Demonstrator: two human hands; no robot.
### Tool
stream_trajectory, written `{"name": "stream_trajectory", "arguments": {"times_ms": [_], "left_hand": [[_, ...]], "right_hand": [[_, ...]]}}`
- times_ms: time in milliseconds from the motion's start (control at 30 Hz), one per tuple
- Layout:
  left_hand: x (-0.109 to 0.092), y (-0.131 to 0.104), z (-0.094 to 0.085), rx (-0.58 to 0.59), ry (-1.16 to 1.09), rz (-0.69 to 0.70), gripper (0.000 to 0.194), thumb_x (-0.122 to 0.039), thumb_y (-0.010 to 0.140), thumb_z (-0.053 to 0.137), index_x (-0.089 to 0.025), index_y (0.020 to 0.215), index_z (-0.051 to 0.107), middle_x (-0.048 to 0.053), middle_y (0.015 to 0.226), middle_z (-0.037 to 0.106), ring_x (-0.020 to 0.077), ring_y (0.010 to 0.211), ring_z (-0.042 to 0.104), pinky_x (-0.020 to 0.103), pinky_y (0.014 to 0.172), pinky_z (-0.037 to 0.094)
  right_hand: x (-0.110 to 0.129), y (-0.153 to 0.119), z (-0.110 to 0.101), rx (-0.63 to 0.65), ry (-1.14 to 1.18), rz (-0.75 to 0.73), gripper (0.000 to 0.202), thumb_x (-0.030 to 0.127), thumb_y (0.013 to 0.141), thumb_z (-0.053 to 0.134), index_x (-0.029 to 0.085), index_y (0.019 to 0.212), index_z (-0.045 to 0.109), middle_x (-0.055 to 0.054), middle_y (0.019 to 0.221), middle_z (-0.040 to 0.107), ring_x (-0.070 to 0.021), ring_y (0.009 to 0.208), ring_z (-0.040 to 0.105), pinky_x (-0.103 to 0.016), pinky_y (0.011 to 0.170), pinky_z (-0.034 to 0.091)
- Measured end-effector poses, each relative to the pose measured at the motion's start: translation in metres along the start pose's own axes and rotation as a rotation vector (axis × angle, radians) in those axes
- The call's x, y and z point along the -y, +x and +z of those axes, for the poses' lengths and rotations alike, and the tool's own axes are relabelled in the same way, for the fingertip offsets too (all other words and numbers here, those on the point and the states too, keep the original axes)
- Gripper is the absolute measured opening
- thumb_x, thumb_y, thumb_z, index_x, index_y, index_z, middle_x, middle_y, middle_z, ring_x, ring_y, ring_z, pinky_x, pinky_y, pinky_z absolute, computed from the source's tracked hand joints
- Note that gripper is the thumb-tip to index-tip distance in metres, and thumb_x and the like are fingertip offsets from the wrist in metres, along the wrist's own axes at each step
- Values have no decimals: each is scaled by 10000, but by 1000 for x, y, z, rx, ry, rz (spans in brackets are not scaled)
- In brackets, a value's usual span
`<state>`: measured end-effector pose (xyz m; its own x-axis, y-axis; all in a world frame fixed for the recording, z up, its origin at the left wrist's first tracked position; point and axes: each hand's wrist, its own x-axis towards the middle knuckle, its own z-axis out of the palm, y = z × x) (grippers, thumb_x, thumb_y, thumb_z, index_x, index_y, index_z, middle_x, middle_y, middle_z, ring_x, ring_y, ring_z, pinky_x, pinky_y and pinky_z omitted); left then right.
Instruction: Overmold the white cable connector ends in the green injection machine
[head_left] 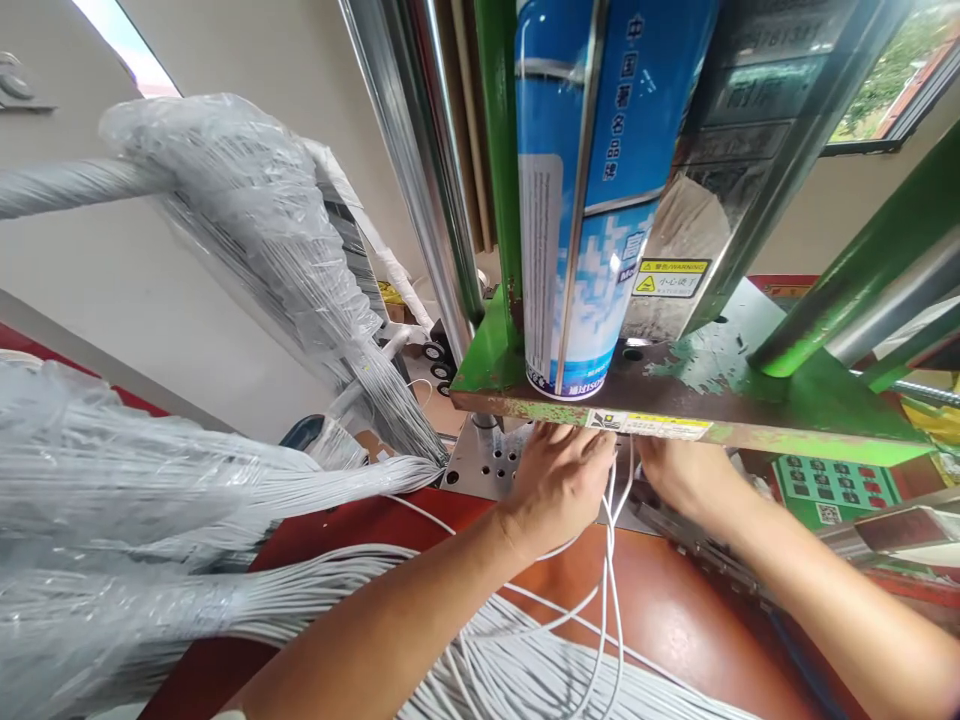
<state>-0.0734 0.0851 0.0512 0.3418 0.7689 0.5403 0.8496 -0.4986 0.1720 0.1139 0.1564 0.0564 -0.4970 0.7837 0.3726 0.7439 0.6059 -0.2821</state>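
My left hand (564, 484) reaches under the front edge of a green press plate (817, 425), fingers curled and closed on white cables (609, 560). The fingertips are partly hidden by the plate. The cables loop down from beside its thumb over the red-brown surface (660, 590). From the right, my right hand (679, 472) also goes under the plate, close to the same cables. Its fingers are hidden there, so I cannot tell how they are closed. Below the plate, beside my left hand, lies a metal base with holes (480, 462).
A blue spray can (592, 230) stands on the plate near its front edge. Green posts (862, 250) and a chrome rod (412, 150) rise around it. Plastic-wrapped cable bundles (262, 230) hang at left; loose grey cables (517, 660) spread in front. A button panel (836, 485) is at right.
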Motion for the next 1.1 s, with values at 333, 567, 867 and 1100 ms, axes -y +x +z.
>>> {"name": "stream_trajectory", "arguments": {"times_ms": [333, 567, 867, 1100], "left_hand": [[-22, -8, 11, 94, 261, -113, 504, -232, 985, 446, -137, 1476, 507, 133, 1447, 576, 306, 1355, 485, 556, 1215, 299], [-4, 1, 33, 38, 317, -41, 294, -173, 950, 467, -143, 1120, 705, 136, 1109, 697, 292, 1070, 617, 485, 1037, 462], [-6, 12, 24, 14, 282, -62, 425, -184, 966, 480, -121, 1370, 596, 152, 1349, 642, 295, 1276, 570, 521, 1180, 381], [-2, -87, -82, 123, -50, 42, 591, -333, 1063, 381, -175, 1623, 276, 135, 1655, 341, 254, 1538, 329, 428, 1220, 399]], "right_hand": [[49, -42, 20, -81, -363, -118, 415, 143, 959, 458, 82, 1357, 557, -172, 1252, 682, -348, 1139, 595, -526, 1013, 382], [37, -28, 30, -24, -381, -54, 161, 127, 938, 498, 160, 985, 648, -106, 866, 691, -272, 794, 578, -410, 793, 354], [39, -21, 22, -164, -275, -36, 314, 157, 997, 438, 97, 1261, 595, -159, 1215, 689, -290, 1137, 607, -450, 1043, 413], [37, -167, -17, -174, -85, -137, 578, 349, 1047, 415, 232, 1603, 310, -126, 1566, 465, -303, 1407, 482, -504, 1104, 464]]}}
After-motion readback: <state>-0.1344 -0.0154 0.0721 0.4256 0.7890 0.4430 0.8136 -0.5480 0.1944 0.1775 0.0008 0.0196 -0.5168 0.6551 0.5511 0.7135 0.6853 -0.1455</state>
